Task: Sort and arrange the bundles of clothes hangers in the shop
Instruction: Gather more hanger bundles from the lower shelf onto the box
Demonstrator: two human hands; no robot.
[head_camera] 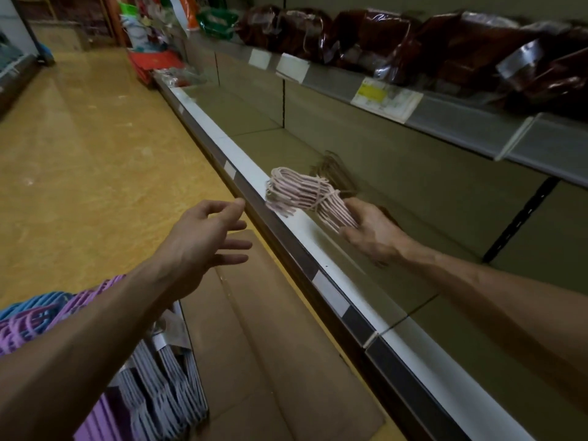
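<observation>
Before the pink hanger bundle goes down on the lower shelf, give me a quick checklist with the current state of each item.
1. Right hand grips pink bundle: ok.
2. Bundle tie intact: ok, cord wraps its middle.
3. Left hand free to help: ok, open, holding nothing.
4. Landing spot on lower shelf free: ok, bare surface left of the brown bundle.
5. Bundle past the shelf's front rail: cannot tell.
</observation>
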